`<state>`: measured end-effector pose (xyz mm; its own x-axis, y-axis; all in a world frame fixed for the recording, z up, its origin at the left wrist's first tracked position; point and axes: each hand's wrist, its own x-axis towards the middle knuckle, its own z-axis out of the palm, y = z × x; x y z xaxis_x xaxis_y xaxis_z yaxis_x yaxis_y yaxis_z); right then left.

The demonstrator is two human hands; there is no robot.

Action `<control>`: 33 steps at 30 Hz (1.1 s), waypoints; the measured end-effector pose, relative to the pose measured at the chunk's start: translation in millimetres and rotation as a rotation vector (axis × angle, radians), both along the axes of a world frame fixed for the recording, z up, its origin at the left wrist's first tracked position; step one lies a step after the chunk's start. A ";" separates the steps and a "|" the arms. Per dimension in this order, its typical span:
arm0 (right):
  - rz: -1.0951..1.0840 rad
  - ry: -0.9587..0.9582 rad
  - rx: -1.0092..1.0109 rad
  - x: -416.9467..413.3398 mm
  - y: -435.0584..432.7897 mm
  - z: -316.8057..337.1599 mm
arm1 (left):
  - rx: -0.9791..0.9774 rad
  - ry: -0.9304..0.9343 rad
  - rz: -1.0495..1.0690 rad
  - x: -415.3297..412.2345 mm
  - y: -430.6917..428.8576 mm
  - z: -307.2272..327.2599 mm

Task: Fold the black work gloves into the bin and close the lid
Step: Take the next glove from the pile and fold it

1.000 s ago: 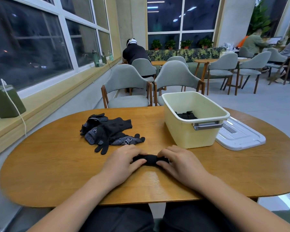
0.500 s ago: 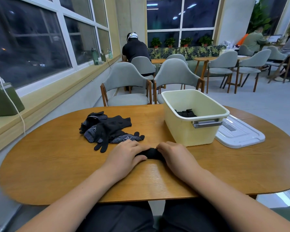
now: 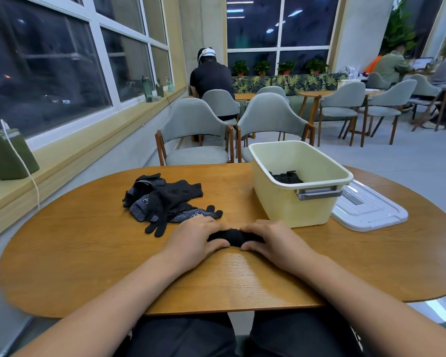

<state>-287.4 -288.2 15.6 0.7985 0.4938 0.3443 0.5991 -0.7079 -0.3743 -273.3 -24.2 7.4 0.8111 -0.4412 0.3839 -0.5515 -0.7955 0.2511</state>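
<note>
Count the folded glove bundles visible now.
2. A folded bundle lies in the bin, which may hide more; a rolled bundle is held by the left hand and right hand.

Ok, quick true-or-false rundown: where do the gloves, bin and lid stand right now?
1. Both the left hand and the right hand grip the rolled glove on the table. True.
2. The lid sits on the bin. False: it lies flat on the table, right of the bin.
3. The bin is empty. False: a black bundle lies inside.
4. A pile of loose gloves lies left of the bin. True.
</note>
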 end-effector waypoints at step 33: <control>-0.272 -0.152 -0.229 50.3 -88.3 190.9 | -0.059 -0.225 -0.195 92.0 -108.5 168.7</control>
<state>-237.1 -376.6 206.5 0.8593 0.3488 0.3740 0.4144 -0.9035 -0.1096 -181.3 -132.7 176.1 0.6048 -0.5514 0.5745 -0.7394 -0.6568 0.1479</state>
